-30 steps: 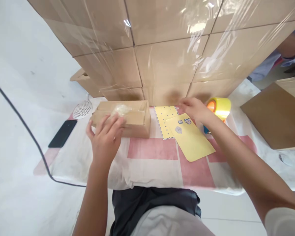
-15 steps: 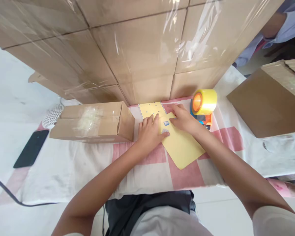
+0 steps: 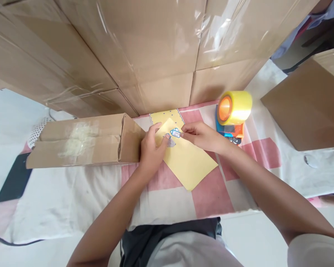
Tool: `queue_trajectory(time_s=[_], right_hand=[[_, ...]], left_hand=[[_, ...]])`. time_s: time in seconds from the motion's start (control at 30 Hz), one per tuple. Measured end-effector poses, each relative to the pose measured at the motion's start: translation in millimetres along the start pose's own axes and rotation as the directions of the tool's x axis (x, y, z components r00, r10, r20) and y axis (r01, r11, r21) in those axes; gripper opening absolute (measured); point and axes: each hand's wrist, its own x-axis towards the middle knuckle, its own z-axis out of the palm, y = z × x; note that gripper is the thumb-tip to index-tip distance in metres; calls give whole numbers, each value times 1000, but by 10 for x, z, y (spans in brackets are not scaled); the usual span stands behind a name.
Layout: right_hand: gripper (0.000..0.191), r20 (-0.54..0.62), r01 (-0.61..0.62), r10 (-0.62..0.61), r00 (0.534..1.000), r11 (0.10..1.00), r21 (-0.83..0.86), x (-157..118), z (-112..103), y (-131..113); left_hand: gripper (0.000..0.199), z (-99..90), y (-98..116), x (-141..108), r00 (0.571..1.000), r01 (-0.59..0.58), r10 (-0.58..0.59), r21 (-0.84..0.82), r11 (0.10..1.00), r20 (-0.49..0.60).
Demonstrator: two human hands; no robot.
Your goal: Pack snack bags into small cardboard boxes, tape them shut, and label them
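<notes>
In the head view, my left hand (image 3: 151, 150) grips the yellow sheet (image 3: 189, 167) at its left edge; my right hand (image 3: 202, 135) pinches a blue-edged sticker (image 3: 175, 132) over it. The sheet is above the counter (image 3: 167, 207), between carton (image 3: 100, 139) and tape dispenser (image 3: 235, 113).

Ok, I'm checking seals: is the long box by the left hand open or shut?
Shut: the box has its top flaps meeting, with clear tape across the seam.

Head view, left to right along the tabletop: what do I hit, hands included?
Black phone → taped cardboard box → left hand → small blue-edged sticker → right hand → yellow tape roll → larger cardboard box.
</notes>
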Motion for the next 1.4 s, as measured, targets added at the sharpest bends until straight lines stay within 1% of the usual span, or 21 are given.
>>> queue_trajectory(time_s=[0.03,0.07,0.13,0.17,0.23,0.3,0.4,0.5,0.53,0.6,0.67,0.7,0.77,0.83,0.87,0.93,1.07,1.13,1.2,1.33,1.4], right_hand=[[29,24,14,-16,1000,997,72,5,18,0],[28,46,21,-28,999,989,144,8,35,-3],[29,75,37,-60,995,960,279,3,64,-27],[29,75,56,-85,994,944,324,-5,77,-44],[28,58,102,-132,990,927,361,-25,98,-79],[26,35,124,-146,989,925,358,-41,117,-100],[21,14,89,-100,995,932,352,-43,151,-91],[16,9,51,-57,998,947,316,-23,187,-46],[14,-25,68,-64,998,954,291,-15,193,-30],[13,-189,180,-146,971,967,180,-6,183,-3],[14,-343,349,-336,877,937,-23,-11,145,7],[13,-346,426,-438,830,897,-115,-19,120,6],[15,-238,552,-583,777,813,-186,-42,76,-8],[19,-146,623,-643,752,766,-162,-65,58,-28],[19,-135,634,-650,748,759,-147,-74,59,-38],[20,-143,615,-624,768,781,-105,-90,72,-59],[29,-82,450,-444,892,890,78,-125,82,-118],[30,-38,375,-373,927,918,130,-139,76,-146],[27,-21,347,-347,938,929,131,-140,76,-155],[25,-28,391,-390,920,920,21,-116,116,-122],[21,-127,430,-438,890,899,-85,-112,155,-100]], left_hand=[[43,-5,18,-10,992,-98,102,65,993,-68],[42,-11,43,-23,968,-201,218,142,969,-125],[37,-23,104,-56,894,-356,410,271,894,-178],[34,-28,134,-72,867,-399,465,308,864,-180],[30,-36,180,-96,844,-434,509,342,833,-170],[29,-38,196,-103,842,-443,514,335,832,-165],[27,-35,178,-95,830,-472,540,336,815,-143],[14,-38,166,-96,791,-521,599,374,767,-128],[13,-44,174,-102,786,-530,605,364,766,-129],[12,-64,210,-118,816,-516,565,289,807,-122],[9,-91,263,-134,892,-428,446,174,887,-80],[7,-105,289,-139,932,-352,358,102,931,-57],[6,-128,330,-143,983,-182,182,-69,981,-1],[7,-142,347,-139,996,-56,71,-216,975,60],[8,-146,348,-136,995,-25,49,-261,965,84],[8,-148,342,-132,993,-15,47,-296,955,104],[4,-155,331,-137,995,-35,64,-346,938,72],[6,-168,335,-141,996,-24,57,-386,922,74],[9,-182,342,-143,994,-32,72,-414,910,83],[12,-186,346,-144,993,-109,120,-369,923,6],[12,-170,341,-147,993,-115,108,-338,934,-38]])
